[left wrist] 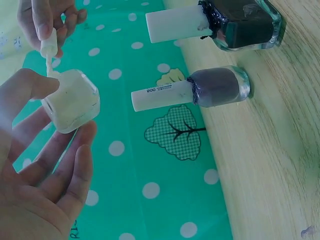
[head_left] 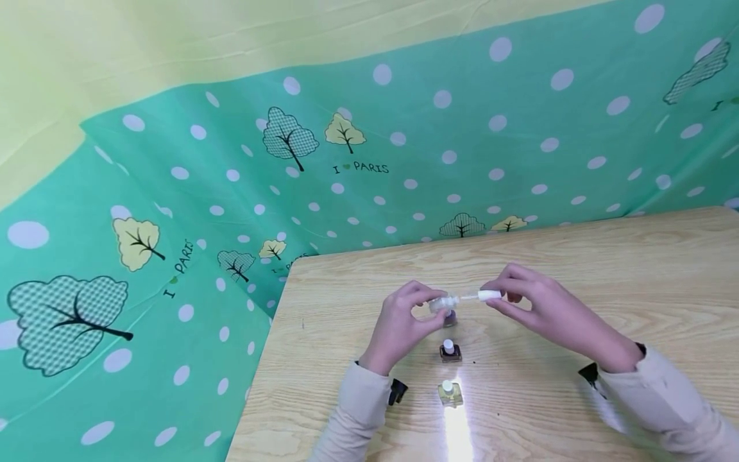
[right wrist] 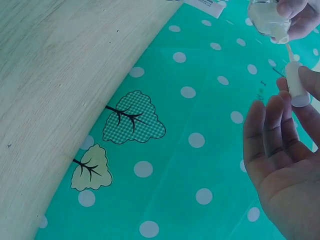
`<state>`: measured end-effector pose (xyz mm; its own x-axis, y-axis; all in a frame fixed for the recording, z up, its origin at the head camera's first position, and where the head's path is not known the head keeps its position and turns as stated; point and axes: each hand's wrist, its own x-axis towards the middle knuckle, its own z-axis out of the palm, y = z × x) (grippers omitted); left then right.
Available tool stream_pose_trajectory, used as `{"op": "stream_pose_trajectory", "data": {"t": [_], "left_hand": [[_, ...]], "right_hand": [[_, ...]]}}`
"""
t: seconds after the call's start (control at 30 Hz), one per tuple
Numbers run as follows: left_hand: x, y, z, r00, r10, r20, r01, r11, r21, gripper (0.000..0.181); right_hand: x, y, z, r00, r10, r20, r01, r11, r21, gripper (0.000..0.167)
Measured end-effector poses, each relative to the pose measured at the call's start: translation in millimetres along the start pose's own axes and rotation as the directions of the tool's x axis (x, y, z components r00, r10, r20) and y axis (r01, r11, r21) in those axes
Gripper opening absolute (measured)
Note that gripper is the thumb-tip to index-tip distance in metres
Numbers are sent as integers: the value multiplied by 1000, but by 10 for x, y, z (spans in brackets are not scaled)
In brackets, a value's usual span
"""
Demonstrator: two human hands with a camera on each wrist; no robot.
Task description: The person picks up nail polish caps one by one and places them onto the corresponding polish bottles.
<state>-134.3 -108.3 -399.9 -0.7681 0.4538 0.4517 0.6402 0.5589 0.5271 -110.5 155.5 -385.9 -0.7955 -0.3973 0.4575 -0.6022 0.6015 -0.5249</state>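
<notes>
My left hand [head_left: 403, 324] pinches a small glass nail polish bottle [left wrist: 75, 102] with whitish contents, tilted so its neck points toward the right hand. Between thumb and fingers, my right hand [head_left: 539, 305] grips the white brush cap [right wrist: 297, 85]. The brush stem [head_left: 469, 297] bridges the short gap from cap to bottle neck; its tip is at the opening, and how far it reaches inside I cannot tell. Just beneath the left hand's fingers, partly hidden, stands a purple polish bottle [left wrist: 217, 87] with a white cap.
A dark polish bottle [head_left: 450, 351] and a yellowish one [head_left: 450, 394], both white-capped, stand in a row nearer me on the wooden table [head_left: 646, 276]. Glare lies beside the yellowish bottle. Green dotted cloth [head_left: 358, 212] hangs behind the table and along its left side.
</notes>
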Motion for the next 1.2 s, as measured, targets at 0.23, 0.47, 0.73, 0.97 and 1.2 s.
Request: {"op": "stream_pose_trajectory", "data": {"t": [0.23, 0.47, 0.73, 0.97, 1.2], "left_hand": [[5, 9, 23, 1000, 12, 7, -12, 1000, 8, 24], [-2, 28, 21, 1000, 21, 6, -21, 1000, -16, 23], [-9, 33, 27, 999, 44, 7, -44, 999, 0, 22], [-24, 30, 13, 999, 43, 15, -43, 999, 8, 22], [-23, 33, 14, 997, 76, 19, -76, 997, 12, 22]], "right_hand": [[17, 15, 27, 1000, -23, 11, 23, 1000, -15, 16], [28, 0, 49, 999, -45, 4, 45, 999, -20, 17], [38, -34, 65, 999, -45, 10, 46, 999, -17, 16], [55, -76, 112, 999, -13, 44, 13, 1000, 0, 15], [79, -97, 175, 998, -10, 63, 9, 1000, 20, 15]]}}
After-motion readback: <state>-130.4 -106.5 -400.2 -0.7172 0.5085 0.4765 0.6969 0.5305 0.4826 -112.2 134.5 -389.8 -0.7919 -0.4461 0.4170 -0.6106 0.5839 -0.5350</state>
